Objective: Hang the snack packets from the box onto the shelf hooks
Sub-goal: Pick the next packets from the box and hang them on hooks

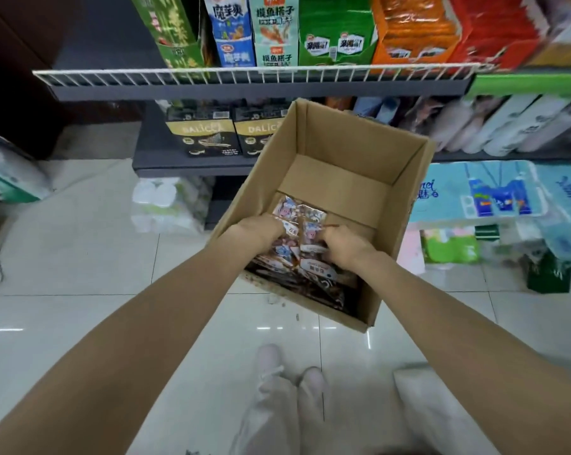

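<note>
A: Our fingers (279, 228) are curled down into the snack packets (302, 244), both hands gripping the same bundle; the left hand (261, 229) is at nine o'clock of the stack, the right hand (341, 244) at three.

B: And where does the stack sit?

A: In the near end of the cardboard box (359, 139), at six o'clock inside it; the far end shows bare cardboard.

B: How will they handle, do we think?

A: Light, we judge, with glossy film that looks slippery and soft enough to crumple. We should pinch each one by its top edge, where a hang hole would be, though we cannot make out any hole here.

B: The hooks?

A: Not visible; only the wire shelf rail (254, 73) at twelve o'clock.
</note>
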